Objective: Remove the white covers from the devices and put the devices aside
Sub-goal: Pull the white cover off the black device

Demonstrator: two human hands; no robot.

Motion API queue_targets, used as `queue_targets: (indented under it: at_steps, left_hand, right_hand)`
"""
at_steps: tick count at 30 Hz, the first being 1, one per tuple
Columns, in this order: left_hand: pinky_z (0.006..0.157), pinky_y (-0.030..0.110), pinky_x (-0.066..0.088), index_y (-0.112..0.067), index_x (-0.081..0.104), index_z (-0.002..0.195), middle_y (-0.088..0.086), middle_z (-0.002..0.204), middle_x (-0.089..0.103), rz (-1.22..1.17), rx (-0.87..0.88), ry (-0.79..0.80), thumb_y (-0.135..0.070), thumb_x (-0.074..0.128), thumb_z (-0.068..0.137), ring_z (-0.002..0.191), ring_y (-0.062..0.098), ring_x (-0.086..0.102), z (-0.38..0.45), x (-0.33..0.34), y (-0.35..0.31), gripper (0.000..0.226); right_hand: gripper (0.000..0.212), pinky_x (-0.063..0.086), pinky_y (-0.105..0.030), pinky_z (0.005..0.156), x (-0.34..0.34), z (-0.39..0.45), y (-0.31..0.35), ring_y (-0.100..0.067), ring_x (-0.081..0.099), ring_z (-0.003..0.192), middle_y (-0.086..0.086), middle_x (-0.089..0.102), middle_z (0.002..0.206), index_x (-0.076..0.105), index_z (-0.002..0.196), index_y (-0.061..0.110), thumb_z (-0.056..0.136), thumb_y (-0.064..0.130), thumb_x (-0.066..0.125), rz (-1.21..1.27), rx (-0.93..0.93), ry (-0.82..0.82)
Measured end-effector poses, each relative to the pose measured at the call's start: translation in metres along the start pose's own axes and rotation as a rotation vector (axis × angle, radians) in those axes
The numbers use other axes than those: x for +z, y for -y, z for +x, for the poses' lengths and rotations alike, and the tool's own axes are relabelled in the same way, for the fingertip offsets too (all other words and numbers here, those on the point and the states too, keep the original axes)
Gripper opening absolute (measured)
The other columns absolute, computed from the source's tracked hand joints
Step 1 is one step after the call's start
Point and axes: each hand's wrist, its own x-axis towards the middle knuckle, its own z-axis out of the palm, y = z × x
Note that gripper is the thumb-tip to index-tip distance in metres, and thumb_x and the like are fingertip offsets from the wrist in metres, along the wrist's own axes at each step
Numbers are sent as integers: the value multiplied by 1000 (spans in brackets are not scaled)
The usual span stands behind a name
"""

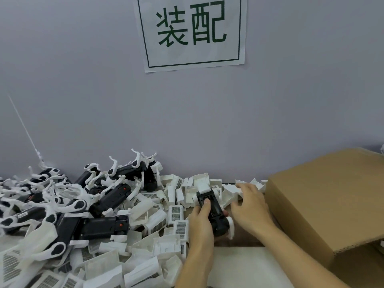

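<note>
My left hand (200,219) grips a black device (214,213) low in the middle, thumb pressed on its top face. A white cover (202,185) sits at the device's far end, among other loose covers. My right hand (250,201) hovers just right of the device with fingers spread and relaxed, holding nothing, its fingertips over white covers near the wall. A heap of black devices with white arms (62,204) lies to the left. Loose white covers (158,223) are strewn between that heap and my hands.
A brown cardboard box (328,200) stands at the right, close to my right hand. A grey wall with a printed paper sign (192,32) rises behind the table. A white sheet (239,265) covers the near table surface between my forearms.
</note>
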Motion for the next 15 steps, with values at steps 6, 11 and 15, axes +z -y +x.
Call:
queue_targets:
  at_steps: [6,11,15]
  left_hand:
    - [82,32,59,-16,67,124,9,111,74,102,49,44,-26,55,102,106,25,70,-8,4,-2,27]
    - [96,48,55,-13,68,122,17,113,73,100,50,43,-22,56,102,109,35,68,-8,3,-4,25]
    - [83,39,59,-13,68,121,17,110,74,81,32,52,-23,57,102,105,35,70,-6,2,-3,24]
  right_hand:
    - [51,26,-52,115,9,19,-21,-27,21,147,8,9,163,25,153,40,104,38,37,-265,-114,373]
    - [50,42,-38,105,10,29,-35,-25,32,140,-1,20,158,35,148,33,100,42,45,-472,-164,119]
    - [66,33,-47,110,18,34,-34,-27,28,143,0,25,159,18,152,34,97,53,47,-501,-80,154]
